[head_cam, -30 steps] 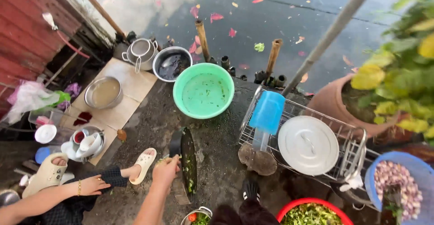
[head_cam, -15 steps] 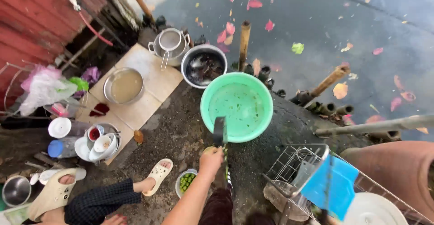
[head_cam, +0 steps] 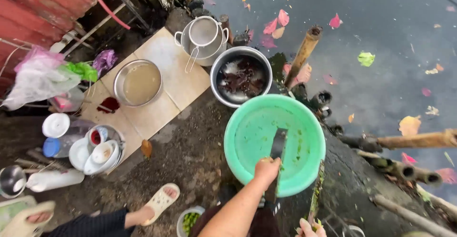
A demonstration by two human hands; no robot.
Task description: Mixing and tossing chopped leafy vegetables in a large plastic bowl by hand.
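Observation:
My left hand [head_cam: 266, 168] grips the handle of a dark cleaver [head_cam: 278, 145]. Its blade points away from me over the inside of a green plastic basin [head_cam: 247, 137], which holds only a few green flecks. At the bottom edge, my right hand [head_cam: 309, 228] is closed on the near end of a long, narrow dark board [head_cam: 317, 194]. The board is seen edge-on, smeared with chopped greens, and leans by the basin's right rim. A small bowl of chopped greens [head_cam: 189, 220] sits near my left arm.
Beyond the basin are a steel bowl of dark food [head_cam: 241, 77], a lidded pot [head_cam: 203, 34] and a pan of brown liquid [head_cam: 139, 82] on pale tiles. Cups and bottles [head_cam: 95, 149] stand at left. A sandalled foot [head_cam: 162, 200] is nearby. Water with floating leaves [head_cam: 381, 51] borders bamboo posts [head_cam: 304, 51].
The cleaver hand rose from beside the board to over the green basin. The view swung left and closer, dropping the dish rack out of sight. My right hand now shows at the board.

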